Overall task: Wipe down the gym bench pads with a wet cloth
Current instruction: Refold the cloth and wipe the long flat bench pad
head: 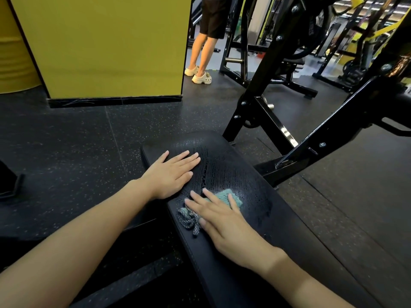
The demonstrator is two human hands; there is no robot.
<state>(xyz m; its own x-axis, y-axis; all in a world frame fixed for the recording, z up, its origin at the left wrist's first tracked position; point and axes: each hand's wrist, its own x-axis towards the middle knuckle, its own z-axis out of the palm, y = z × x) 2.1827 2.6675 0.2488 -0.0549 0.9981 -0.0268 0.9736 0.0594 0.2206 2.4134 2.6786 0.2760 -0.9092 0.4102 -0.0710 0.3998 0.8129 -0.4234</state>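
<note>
Teal cloth (pixel 230 196) under right hand (pixel 224 223) — left hand (pixel 171 172) flat at pad (pixel 233 165) edge.

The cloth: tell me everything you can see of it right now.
The cloth is small, teal and soft-looking, with a bunched grey-and-white patterned part at its left end. It lies mostly flat on the black bench pad, near the pad's left edge. The right hand presses on it with straight, spread fingers and covers its middle. Wet streaks show on the pad beyond it. Its full shape is hidden.
</note>
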